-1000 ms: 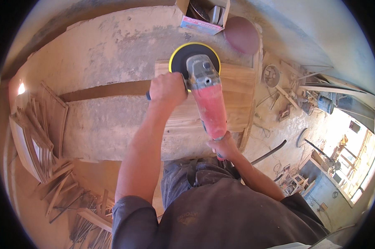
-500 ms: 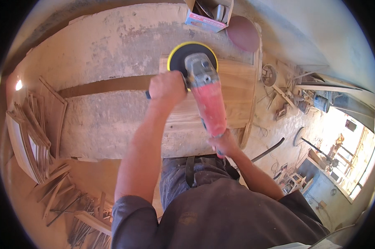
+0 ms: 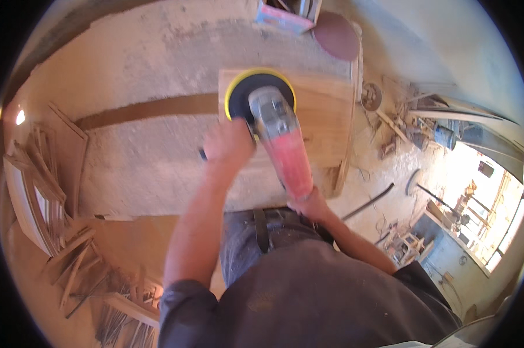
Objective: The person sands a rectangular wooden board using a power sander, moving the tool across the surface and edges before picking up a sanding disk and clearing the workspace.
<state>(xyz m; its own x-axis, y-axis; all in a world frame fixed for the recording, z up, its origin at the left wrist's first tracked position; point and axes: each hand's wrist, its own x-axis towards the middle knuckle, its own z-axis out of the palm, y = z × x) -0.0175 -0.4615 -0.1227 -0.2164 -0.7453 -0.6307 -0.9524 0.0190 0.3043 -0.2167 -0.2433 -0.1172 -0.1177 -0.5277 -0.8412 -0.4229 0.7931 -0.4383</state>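
Note:
A red and grey power sander point(image 3: 289, 153) with a round black pad edged in yellow point(image 3: 238, 95) lies over a light wooden panel point(image 3: 325, 107). My left hand point(image 3: 228, 142) is closed round its side handle, whose dark end sticks out to the left. Around the rear of the red body, close to my waist, my right hand point(image 3: 309, 204) is wrapped; its fingers are partly hidden under the tool. The pad's face is turned down toward the panel and cannot be seen.
The panel rests on a dusty worktable point(image 3: 140, 156) with a long gap across it. At the far edge stand an open cardboard box point(image 3: 285, 20) and a dark red sanding disc point(image 3: 336, 36). Wooden boards point(image 3: 35, 197) lean at the left. A bucket point(image 3: 371, 97) stands right of the table.
The sander and both hands have shifted slightly left and nearer to me over the panel. The whole view has moved a little too. Both hands keep their grip.

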